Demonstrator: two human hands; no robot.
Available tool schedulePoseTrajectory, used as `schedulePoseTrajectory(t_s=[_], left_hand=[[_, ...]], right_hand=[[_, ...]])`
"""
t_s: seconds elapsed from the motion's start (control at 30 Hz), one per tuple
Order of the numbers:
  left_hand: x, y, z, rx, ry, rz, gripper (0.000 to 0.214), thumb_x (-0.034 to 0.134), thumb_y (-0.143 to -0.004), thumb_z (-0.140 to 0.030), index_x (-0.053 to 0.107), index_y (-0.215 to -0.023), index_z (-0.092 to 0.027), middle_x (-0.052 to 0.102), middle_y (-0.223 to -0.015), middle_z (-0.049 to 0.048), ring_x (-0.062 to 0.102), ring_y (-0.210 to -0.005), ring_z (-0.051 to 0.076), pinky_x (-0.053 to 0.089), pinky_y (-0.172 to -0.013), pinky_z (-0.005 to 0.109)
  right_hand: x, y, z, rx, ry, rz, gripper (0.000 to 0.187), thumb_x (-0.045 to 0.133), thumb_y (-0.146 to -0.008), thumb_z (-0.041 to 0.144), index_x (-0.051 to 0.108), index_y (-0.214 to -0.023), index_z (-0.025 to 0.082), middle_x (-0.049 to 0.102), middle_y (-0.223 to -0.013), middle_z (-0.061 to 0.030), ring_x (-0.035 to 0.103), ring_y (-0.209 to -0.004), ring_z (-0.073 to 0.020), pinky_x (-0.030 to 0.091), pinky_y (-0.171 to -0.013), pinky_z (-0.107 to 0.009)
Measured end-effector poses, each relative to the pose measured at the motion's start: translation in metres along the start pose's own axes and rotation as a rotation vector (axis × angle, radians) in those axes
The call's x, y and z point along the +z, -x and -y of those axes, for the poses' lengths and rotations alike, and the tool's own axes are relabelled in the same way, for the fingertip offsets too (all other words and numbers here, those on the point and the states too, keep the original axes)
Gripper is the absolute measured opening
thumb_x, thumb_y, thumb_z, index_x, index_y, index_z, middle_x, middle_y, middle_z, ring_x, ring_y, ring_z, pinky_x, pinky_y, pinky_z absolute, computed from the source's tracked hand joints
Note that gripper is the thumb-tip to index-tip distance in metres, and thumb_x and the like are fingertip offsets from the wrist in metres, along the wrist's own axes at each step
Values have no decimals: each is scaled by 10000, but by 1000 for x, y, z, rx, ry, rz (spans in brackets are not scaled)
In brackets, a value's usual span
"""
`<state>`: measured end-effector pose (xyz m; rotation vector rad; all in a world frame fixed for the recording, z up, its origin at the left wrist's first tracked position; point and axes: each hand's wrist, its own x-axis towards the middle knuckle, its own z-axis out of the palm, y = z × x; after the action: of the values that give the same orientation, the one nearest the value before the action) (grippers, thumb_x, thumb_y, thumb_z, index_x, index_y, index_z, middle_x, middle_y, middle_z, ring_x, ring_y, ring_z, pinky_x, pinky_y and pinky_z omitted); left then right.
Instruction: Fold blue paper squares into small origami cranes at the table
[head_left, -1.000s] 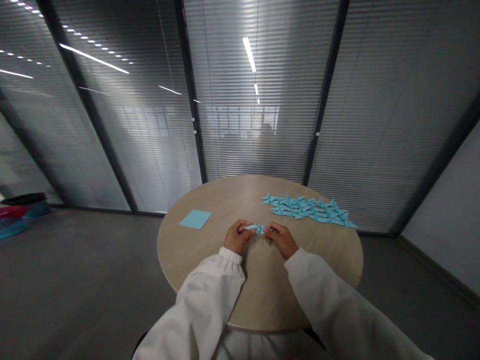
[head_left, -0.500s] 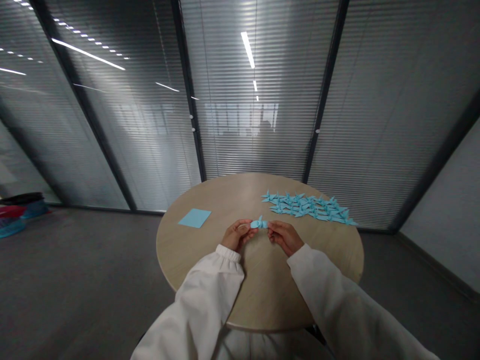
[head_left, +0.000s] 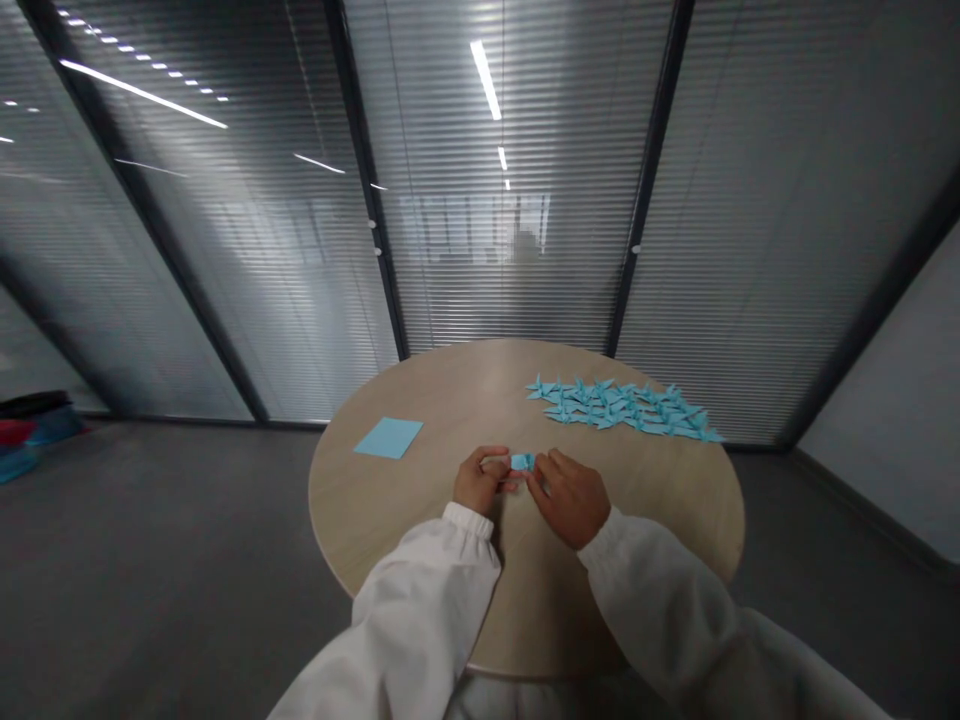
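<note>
A small light-blue origami crane (head_left: 522, 462) is pinched between my two hands, just above the round table. My left hand (head_left: 480, 478) grips its left side with thumb and fingers. From the right, my right hand (head_left: 571, 495) closes on the other side, with its back turned up and the fingertips bent over the paper. Much of the crane is hidden by the fingers, so its exact shape is hard to make out.
On the round wooden table (head_left: 405, 510), several blue paper cranes (head_left: 622, 405) lie in rows at the back right. A flat blue paper square (head_left: 388, 438) lies at the left. Glass partitions with blinds (head_left: 480, 280) stand behind. Bags (head_left: 41, 430) sit on the floor at far left.
My right hand has turned over, its back now upward, and its fingers cover more of the crane. The crane looks turned and shows less of its outline. The view has shifted slightly.
</note>
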<state>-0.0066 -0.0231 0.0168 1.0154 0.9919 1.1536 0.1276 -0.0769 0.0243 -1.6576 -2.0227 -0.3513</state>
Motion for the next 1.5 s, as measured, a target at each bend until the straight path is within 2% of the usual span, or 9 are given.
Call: schedulePoseTrajectory(t_s=[0.07, 0.2, 0.53, 0.73, 0.87, 0.93, 1.07, 1.17, 1.5], left_hand=[[-1, 0, -1, -7, 18, -7, 168, 614, -697, -80, 539, -846, -102, 657, -617, 49, 653, -592, 161, 522, -501, 225], [-3, 0, -5, -32, 29, -22, 147, 602, -711, -64, 543, -839, -105, 630, -535, 25, 639, -531, 142, 528, -517, 217], [-3, 0, -10, -43, 77, -30, 131, 581, -719, -45, 538, -823, -113, 653, -596, 40, 658, -598, 156, 535, -525, 225], [-5, -3, -9, 5, 57, -44, 158, 570, -722, -66, 537, -868, -116, 650, -598, 39, 659, -623, 160, 531, -533, 231], [-8, -3, -7, 80, 80, -27, 283, 616, -706, -160, 515, -969, -130, 667, -649, 54, 662, -693, 184, 530, -561, 264], [-11, -2, -6, 120, 96, -20, 350, 623, -703, -206, 491, -1021, -144, 680, -733, 72, 658, -717, 181, 522, -568, 267], [-13, 2, -5, 114, 76, -12, 369, 611, -699, -242, 464, -1027, -157, 674, -825, 88, 646, -690, 161, 494, -545, 242], [-12, 2, -2, 115, 40, -2, 367, 604, -690, -252, 463, -1017, -163, 663, -843, 84, 636, -661, 150, 477, -515, 229], [-8, 3, 8, 134, -60, 46, 327, 541, -726, -240, 443, -1030, -169, 632, -856, 69, 614, -627, 122, 457, -487, 203]], right_hand=[[0, -3, 1, 12, 19, 33, 241, 359, -898, 314, 553, -816, 196, 594, -779, -34, 572, -719, -143, 326, -583, -237], [1, -8, 2, 35, 5, 92, 279, 392, -882, 410, 564, -816, 201, 615, -801, -36, 588, -715, -148, 333, -589, -243], [1, -24, 0, 41, 42, 183, 276, 300, -919, 277, 550, -842, 189, 635, -841, -46, 598, -801, -148, 355, -667, -235], [-10, -39, 1, 61, 36, 123, 177, 394, -865, 276, 544, -885, 183, 634, -890, -52, 594, -814, -159, 359, -670, -238], [-14, -65, -13, 38, 4, 181, 173, 431, -823, 248, 588, -805, 178, 653, -837, -50, 592, -801, -160, 362, -676, -236], [-12, -90, -31, 128, -5, 227, 187, 462, -795, 264, 621, -764, 170, 666, -829, -62, 595, -786, -166, 366, -651, -236], [1, -145, -76, 349, 37, 340, 202, 539, -724, 280, 678, -779, 143, 681, -852, -104, 608, -813, -195, 388, -628, -239], [18, -174, -96, 448, 62, 399, 273, 598, -681, 278, 690, -871, 105, 672, -920, -153, 613, -857, -219, 427, -658, -249], [59, -200, -102, 489, 76, 425, 392, 671, -608, 184, 663, -976, 48, 640, -1003, -217, 609, -937, -290, 481, -736, -309]])
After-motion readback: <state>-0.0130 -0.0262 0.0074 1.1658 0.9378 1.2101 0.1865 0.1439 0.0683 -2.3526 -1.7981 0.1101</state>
